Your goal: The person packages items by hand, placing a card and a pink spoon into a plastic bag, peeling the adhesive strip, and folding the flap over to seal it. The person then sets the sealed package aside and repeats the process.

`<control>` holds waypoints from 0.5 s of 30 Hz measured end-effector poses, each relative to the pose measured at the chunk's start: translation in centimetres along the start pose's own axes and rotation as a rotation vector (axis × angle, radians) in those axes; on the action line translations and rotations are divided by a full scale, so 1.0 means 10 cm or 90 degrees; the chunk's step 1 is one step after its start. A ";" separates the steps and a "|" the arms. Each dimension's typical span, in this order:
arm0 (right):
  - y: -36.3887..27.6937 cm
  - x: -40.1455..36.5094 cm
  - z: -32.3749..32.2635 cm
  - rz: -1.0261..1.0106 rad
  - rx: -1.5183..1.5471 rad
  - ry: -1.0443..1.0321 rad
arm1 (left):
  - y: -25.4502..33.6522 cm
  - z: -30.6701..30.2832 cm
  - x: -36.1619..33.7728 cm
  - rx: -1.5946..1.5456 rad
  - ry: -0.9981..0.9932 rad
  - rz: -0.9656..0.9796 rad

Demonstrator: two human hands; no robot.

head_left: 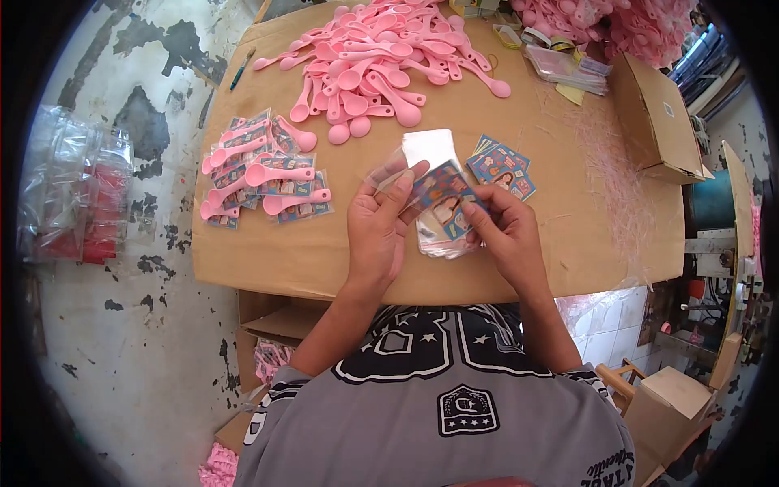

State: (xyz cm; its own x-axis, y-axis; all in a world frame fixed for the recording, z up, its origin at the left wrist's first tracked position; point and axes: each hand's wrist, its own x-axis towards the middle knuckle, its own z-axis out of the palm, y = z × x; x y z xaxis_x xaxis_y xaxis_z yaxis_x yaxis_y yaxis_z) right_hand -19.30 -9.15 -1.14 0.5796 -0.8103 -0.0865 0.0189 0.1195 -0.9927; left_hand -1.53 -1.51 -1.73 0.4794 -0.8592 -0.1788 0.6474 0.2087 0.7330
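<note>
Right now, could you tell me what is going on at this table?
A person's left hand holds a clear bag while the right hand holds a printed card against it. More cards lie just right of the hands, bagged cards with pink spoons to the left, and a loose pile of pink spoons farther back.

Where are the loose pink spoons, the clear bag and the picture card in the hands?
Loose pink spoons [373, 57]: head view, middle of pile.
Clear bag [383, 173]: head view, left corner.
Picture card [445, 199]: head view, printed face.

Spoons [381, 61], far: solid pink. Worktop [568, 211]: plain brown. Card [445, 203] and card stack [501, 170], right: blue-bordered, multicoloured print. Bag [406, 174]: clear.
</note>
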 end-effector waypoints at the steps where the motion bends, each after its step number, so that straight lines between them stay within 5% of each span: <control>1: 0.00 0.00 -0.02 0.012 -0.021 -0.022 | -0.02 0.00 0.01 0.005 -0.005 -0.002; 4: -0.01 0.00 -0.10 0.079 -0.047 -0.075 | -0.07 0.03 0.01 0.017 -0.056 -0.009; 15: 0.11 0.08 0.10 -0.044 0.199 0.084 | -0.26 0.16 0.02 -0.002 -0.068 -0.015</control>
State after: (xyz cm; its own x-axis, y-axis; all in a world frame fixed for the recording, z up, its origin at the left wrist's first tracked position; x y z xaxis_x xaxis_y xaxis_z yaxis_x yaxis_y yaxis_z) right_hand -18.04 -9.06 -2.25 0.4580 -0.8876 -0.0499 0.3153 0.2146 -0.9244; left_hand -4.04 -2.94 -2.65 0.3983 -0.9088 -0.1240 0.6594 0.1898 0.7275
